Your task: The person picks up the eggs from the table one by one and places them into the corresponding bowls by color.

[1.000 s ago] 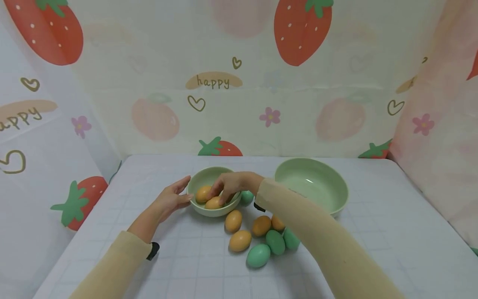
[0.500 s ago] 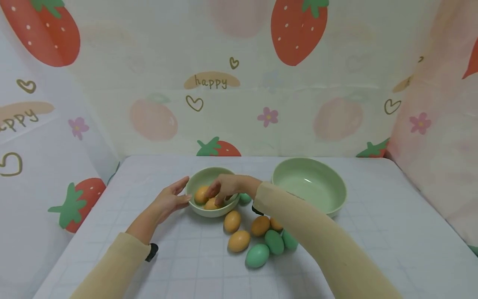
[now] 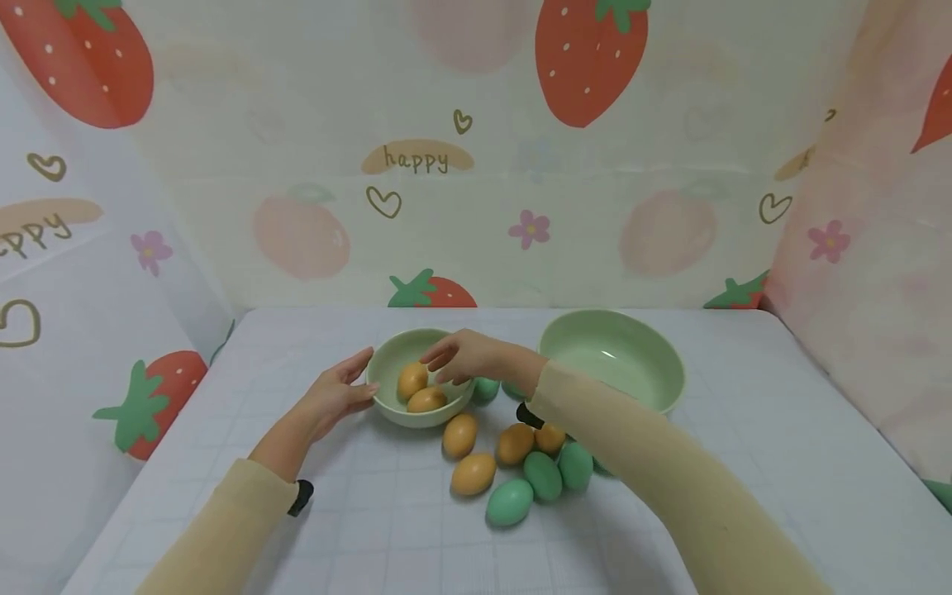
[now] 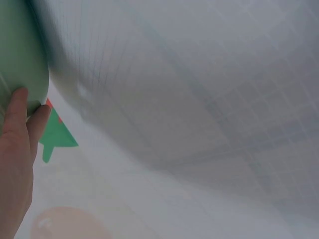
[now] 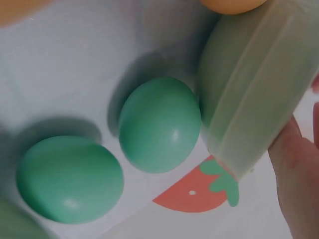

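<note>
In the head view, a small green bowl (image 3: 387, 406) stands left of centre with two orange eggs (image 3: 427, 400) inside. My left hand (image 3: 327, 401) steadies its left side, fingers straight and thumb against the wall; the left wrist view shows fingertips touching the bowl (image 4: 22, 50). Over the bowl's right rim hovers my right hand (image 3: 476, 355), fingers relaxed, apart from the eggs and holding nothing. Two green eggs (image 5: 159, 124) lie right of this bowl in the right wrist view. In front are several orange eggs (image 3: 473, 474) and green eggs (image 3: 509, 502), partly hidden by the right sleeve.
A larger green bowl (image 3: 617, 355) stands at the back right, its front partly behind the right forearm. A pale checked cloth (image 3: 372, 521) covers the table. Behind and beside it hang strawberry-print curtains (image 3: 446, 223).
My right hand has let go of an orange egg in the small bowl and lifted up and to the right. The left hand stays at the bowl. The head view has shifted slightly.
</note>
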The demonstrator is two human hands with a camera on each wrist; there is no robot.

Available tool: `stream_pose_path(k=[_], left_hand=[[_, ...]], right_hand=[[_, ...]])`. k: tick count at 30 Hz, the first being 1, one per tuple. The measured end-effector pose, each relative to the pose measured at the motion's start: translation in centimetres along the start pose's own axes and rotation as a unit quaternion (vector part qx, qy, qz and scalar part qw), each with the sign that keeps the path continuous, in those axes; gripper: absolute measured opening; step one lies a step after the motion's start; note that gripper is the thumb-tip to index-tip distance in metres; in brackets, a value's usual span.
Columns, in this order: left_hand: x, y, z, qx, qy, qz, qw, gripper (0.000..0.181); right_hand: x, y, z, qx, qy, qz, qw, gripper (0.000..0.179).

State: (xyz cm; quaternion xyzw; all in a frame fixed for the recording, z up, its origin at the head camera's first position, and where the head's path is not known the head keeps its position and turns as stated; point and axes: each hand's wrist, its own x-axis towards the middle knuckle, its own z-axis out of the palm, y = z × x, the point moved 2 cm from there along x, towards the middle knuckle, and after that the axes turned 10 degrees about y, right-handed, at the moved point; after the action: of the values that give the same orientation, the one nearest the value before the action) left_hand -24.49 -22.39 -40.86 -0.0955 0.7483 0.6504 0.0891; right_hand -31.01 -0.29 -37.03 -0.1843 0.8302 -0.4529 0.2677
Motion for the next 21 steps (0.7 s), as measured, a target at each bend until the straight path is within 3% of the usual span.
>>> stream_pose_path(k=[5, 21], left_hand=[[0.0, 0.1, 0.0, 0.000, 0.000, -0.001, 1.0000, 0.072], [-0.1, 0.2, 0.2, 0.006, 0.001, -0.006, 1.0000, 0.073]], right_hand=[[-1.4, 0.0, -0.9, 0.034, 0.019, -0.013, 0.9992, 0.042], [-6.1, -0.5, -3.8, 0.060, 0.041, -0.050, 0.9961, 0.038]])
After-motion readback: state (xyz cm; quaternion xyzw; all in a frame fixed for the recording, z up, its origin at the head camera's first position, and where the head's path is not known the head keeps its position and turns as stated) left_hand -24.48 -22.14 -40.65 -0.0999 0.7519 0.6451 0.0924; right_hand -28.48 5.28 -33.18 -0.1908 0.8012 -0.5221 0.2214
